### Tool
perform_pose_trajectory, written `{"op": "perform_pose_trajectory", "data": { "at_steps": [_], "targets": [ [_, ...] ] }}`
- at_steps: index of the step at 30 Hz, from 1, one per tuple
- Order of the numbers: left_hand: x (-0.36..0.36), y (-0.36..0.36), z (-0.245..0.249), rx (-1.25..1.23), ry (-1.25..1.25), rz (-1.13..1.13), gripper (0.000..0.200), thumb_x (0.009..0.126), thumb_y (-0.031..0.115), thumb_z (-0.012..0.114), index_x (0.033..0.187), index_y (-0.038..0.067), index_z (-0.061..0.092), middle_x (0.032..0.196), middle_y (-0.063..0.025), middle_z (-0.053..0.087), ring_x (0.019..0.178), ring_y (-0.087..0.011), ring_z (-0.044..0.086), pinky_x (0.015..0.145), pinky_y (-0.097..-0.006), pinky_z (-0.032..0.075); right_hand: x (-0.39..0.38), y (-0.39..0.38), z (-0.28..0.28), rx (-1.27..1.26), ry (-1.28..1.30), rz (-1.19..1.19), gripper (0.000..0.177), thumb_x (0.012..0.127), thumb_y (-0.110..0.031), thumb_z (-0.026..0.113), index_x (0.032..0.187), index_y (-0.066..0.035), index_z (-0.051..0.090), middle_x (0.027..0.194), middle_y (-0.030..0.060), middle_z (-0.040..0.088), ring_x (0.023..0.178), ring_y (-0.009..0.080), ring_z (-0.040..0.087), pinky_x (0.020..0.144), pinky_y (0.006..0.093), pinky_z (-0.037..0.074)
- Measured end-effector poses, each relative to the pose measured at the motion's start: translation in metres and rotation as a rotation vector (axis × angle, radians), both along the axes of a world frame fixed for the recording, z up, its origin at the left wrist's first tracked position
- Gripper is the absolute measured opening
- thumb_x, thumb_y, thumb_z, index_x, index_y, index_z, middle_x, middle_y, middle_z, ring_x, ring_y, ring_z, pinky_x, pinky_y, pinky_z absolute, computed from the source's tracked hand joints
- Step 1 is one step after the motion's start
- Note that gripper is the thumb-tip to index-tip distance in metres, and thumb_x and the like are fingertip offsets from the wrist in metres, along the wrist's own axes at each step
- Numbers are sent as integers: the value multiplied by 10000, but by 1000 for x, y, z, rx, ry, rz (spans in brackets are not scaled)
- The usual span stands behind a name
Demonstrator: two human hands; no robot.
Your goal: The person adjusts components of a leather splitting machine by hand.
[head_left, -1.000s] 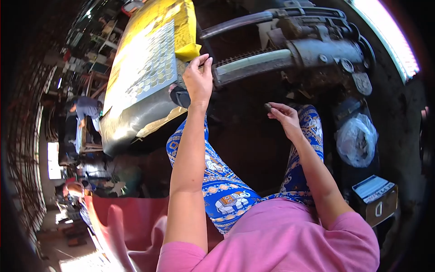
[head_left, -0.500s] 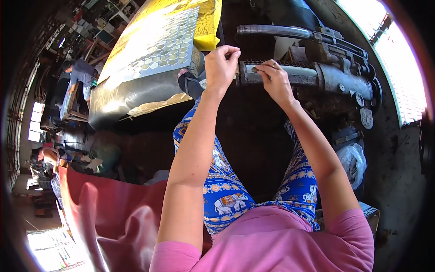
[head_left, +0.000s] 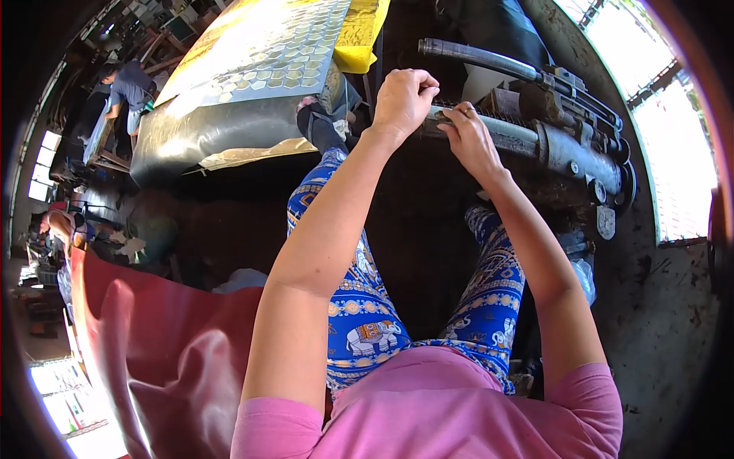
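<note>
My left hand (head_left: 405,99) is raised at the upper middle, fingers closed in a pinch; whatever it may hold is too small to make out. Just right of it and a little lower, my right hand (head_left: 468,134) has thumb and forefinger pressed together on something small and dark that I cannot identify. The hands are close but apart. Behind them lies the long metal cylinder of a machine (head_left: 581,159), with a metal rod (head_left: 478,57) above it.
A covered table (head_left: 222,131) bears a sheet with hexagonal shapes (head_left: 283,65) and yellow material (head_left: 359,38). Red sheeting (head_left: 168,329) hangs at lower left. Two other people (head_left: 130,88) work at far left. A plastic bag (head_left: 585,279) is at right.
The view has shifted. Both hands remain raised and pinched, and my left hand appears farther right and closer to my right hand.
</note>
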State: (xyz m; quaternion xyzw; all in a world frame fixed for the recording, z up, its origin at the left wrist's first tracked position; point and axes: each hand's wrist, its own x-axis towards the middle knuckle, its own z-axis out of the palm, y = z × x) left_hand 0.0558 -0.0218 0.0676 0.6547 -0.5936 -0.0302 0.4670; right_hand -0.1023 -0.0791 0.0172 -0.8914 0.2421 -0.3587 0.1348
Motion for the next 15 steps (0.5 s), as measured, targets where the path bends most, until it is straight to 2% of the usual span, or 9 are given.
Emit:
{"op": "perform_pose_trajectory", "data": {
  "at_steps": [6, 8, 11, 13, 14, 15],
  "targets": [
    [11, 6, 6, -15, 48, 38, 141, 819, 174, 715, 896, 57, 728, 787, -99, 707, 647, -194, 644, 667, -297, 509, 6, -17, 3, 60, 5, 26, 164, 785, 31, 641, 945, 25, 606, 959, 223, 591, 873, 432, 599, 769, 467, 486],
    [14, 7, 7, -41, 61, 45, 143, 818, 176, 717, 893, 55, 729, 776, -93, 705, 641, -189, 634, 668, -297, 508, 8, -20, 8, 80, 19, 6, 104, 771, 0, 665, 864, 35, 633, 886, 222, 626, 845, 428, 607, 763, 460, 488],
    [11, 7, 9, -33, 85, 55, 90, 798, 125, 701, 829, 43, 719, 784, -146, 696, 724, -288, 682, 701, -357, 540, 16, -17, 19, 200, 103, 2, 103, 752, -41, 699, 808, 35, 657, 828, 215, 647, 829, 413, 617, 755, 446, 491],
    [9, 8, 10, -33, 93, 52, 92, 801, 128, 701, 834, 45, 720, 782, -145, 696, 725, -289, 683, 703, -355, 540, 22, -3, 23, 347, 178, 25, 117, 738, -65, 718, 784, 31, 670, 797, 211, 655, 814, 398, 626, 747, 438, 495],
    [10, 8, 9, -32, 95, 48, 93, 803, 130, 700, 836, 46, 720, 781, -145, 696, 725, -289, 684, 704, -354, 540, 25, -1, 24, 292, 126, 20, 119, 736, -63, 718, 800, 28, 674, 802, 211, 657, 812, 394, 628, 745, 434, 497],
    [11, 8, 8, 10, 108, 54, 138, 816, 170, 711, 892, 56, 725, 813, -115, 710, 721, -239, 678, 703, -322, 520, 26, 1, 25, 236, 75, 13, 124, 734, -60, 719, 815, 25, 678, 807, 210, 658, 811, 390, 631, 742, 430, 499]
  ]
}}
